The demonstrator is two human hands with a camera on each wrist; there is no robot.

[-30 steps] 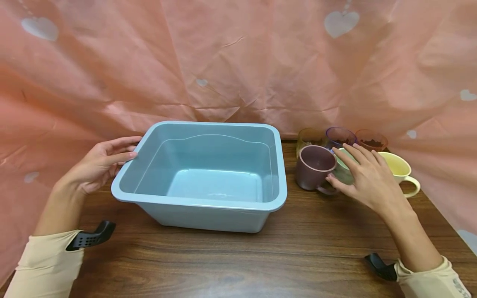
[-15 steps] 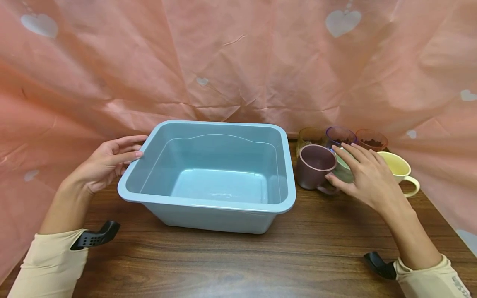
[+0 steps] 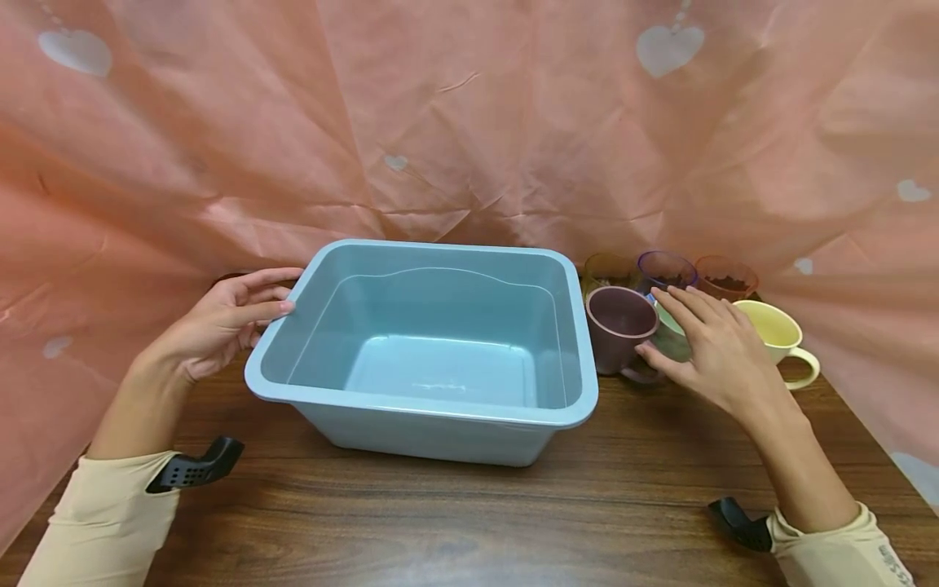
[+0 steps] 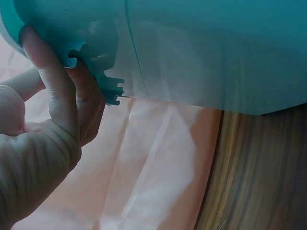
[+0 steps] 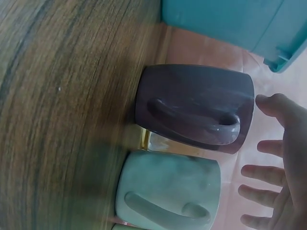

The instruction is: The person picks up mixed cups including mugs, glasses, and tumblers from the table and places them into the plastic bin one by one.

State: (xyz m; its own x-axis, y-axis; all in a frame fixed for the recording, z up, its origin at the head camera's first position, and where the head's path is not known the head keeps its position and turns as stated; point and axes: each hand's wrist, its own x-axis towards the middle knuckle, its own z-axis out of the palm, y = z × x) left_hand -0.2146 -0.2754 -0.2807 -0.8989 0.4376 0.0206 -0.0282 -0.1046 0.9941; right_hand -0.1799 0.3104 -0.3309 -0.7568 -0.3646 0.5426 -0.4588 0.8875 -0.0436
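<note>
A light blue plastic basin (image 3: pixel 425 399) stands on the wooden table. My left hand (image 3: pixel 223 322) touches its left rim, thumb at the edge and other fingers extended against the outer side. Seen in the left wrist view, the fingers (image 4: pixel 57 91) press under the lip near a small clip. My right hand (image 3: pixel 722 355) hovers over the mugs with fingers spread, holding nothing. Its thumb is beside the rim of a purple-brown mug (image 3: pixel 612 338). A pale green mug (image 5: pixel 165 184) is partly hidden under that hand, and a yellow mug (image 3: pixel 778 326) stands right of it.
Behind the mugs are clear glasses tinted amber (image 3: pixel 607 269), blue (image 3: pixel 666 265) and orange (image 3: pixel 726 277). The basin's right rim is close beside the purple-brown mug. A pink curtain (image 3: pixel 440 122) hangs along the table's back edge.
The basin has slid right along the table toward the mugs, my left hand moving along with it. My right hand has stayed nearly still above the mugs.
</note>
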